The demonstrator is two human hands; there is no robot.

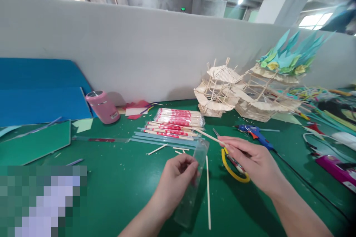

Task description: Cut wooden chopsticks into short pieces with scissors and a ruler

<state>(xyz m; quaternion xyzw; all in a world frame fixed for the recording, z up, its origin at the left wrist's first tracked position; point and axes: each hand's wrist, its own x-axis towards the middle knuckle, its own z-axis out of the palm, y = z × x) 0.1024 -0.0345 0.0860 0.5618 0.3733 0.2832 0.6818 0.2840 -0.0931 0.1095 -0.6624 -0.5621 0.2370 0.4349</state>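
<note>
Green matting covers the surface (119,189), which is backed by a pale partition wall (144,55); ceiling lights show above it.

Head view, hands: the left hand (178,179) is low and central. Its grip is narrow, with thumb and fingers pinched on the edge of a clear plastic strip (194,189). The strip runs from near the packs down toward the camera, and its lower end is on or just over the surface. The right hand (251,161) is just right of it. Its fingertips are closed on one end of a thin wooden stick (207,136), which points up and left, clear of the surface, with its far tip over the packs. Yellow-handled pliers (232,166) lie under this hand; contact cannot be told.

Head view, surroundings: a second long stick (208,192) lies flat beside the strip. Wrapped chopstick packs (178,118) with red print are stacked behind the hands, on pale blue strips (164,141). A blue glue gun (256,133) lies to the right, its cable trailing toward the camera. Two stick-built models (222,92) stand against the wall, the right one topped with teal paper leaves (289,55). A pink cup (102,106) stands at left, near blue mats (41,92).
</note>
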